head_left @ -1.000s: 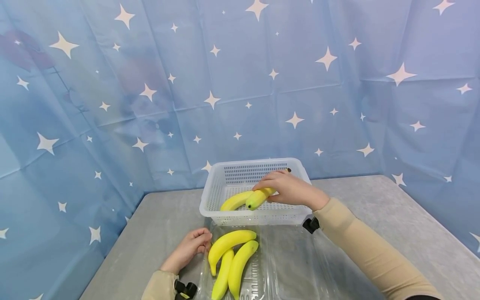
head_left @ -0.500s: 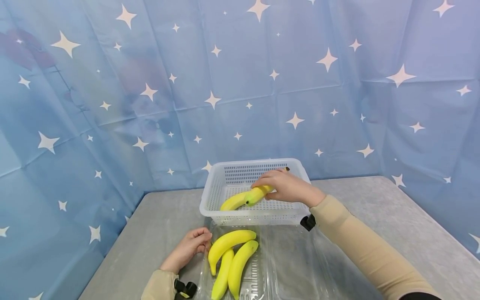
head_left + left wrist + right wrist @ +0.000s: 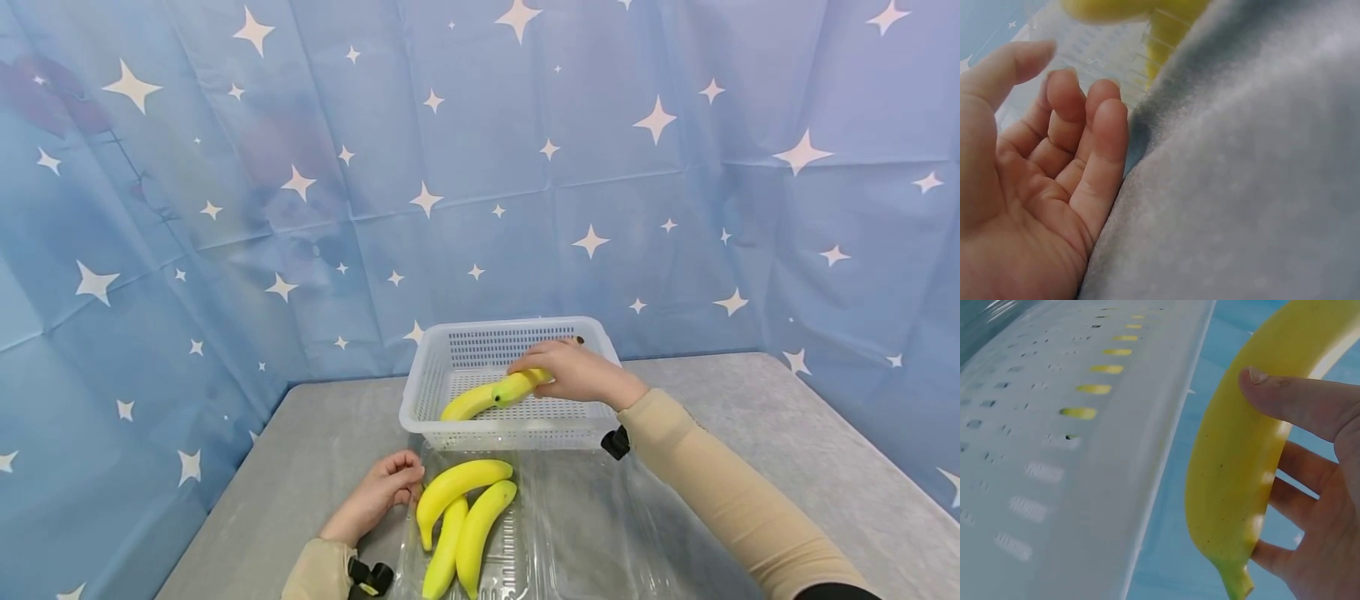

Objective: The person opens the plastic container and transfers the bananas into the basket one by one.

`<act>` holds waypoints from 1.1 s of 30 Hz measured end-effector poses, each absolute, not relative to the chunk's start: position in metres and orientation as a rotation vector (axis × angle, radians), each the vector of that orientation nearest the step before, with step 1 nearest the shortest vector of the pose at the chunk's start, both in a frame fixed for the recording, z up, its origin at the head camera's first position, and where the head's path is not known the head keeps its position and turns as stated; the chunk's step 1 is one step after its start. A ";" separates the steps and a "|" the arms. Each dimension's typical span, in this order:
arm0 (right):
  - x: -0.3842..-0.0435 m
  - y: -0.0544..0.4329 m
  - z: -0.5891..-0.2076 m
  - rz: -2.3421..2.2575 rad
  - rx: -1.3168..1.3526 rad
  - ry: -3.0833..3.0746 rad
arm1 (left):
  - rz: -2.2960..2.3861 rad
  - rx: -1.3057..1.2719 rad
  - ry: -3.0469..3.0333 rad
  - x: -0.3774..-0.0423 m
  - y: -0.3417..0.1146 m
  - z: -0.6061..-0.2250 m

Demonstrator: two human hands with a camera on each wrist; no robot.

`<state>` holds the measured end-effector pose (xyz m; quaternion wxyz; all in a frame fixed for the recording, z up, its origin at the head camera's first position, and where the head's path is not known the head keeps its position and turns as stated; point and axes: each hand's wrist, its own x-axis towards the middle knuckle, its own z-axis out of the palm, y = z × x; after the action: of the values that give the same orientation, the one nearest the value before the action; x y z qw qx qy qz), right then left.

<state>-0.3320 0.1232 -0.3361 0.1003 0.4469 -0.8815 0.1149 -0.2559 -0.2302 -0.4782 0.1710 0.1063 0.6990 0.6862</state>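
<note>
My right hand [image 3: 573, 371] grips a yellow banana [image 3: 513, 388] over the white perforated basket [image 3: 510, 427]. In the right wrist view, the thumb lies across one side of this banana [image 3: 1229, 469] and the fingers are behind it. Another banana [image 3: 467, 405] lies in the basket, partly overlapped by the held one. My left hand [image 3: 384, 487] rests at the left edge of a clear plastic clamshell box [image 3: 510, 567]. Its fingers are loosely bent with nothing between them, as the left hand [image 3: 1066, 156] shows up close. Inside the box, a banana [image 3: 465, 482] lies across two others.
The clear lid half [image 3: 592, 525] of the box lies spread out to the right, below my right forearm. The basket stands just behind the box on the grey tabletop [image 3: 330, 425]. A blue cloth with white stars [image 3: 480, 167] hangs behind and at both sides.
The green tip of the banana in my right hand has shifted slightly farther back over the basket, toward the banana lying there. My left hand and the bananas in the box stay put.
</note>
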 end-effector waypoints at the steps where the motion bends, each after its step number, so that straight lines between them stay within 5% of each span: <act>1: -0.332 0.123 -0.336 0.340 1.316 -2.613 | 1.949 0.291 1.992 -0.256 -0.230 -0.478; 33: -0.336 0.128 -0.340 0.331 1.252 -2.690 | 2.046 0.303 1.944 -0.258 -0.230 -0.477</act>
<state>-0.3361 0.1281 -0.3400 0.0782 0.4181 -0.8983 0.1104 -0.2575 -0.2297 -0.4773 0.1507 0.1057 0.6770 0.7126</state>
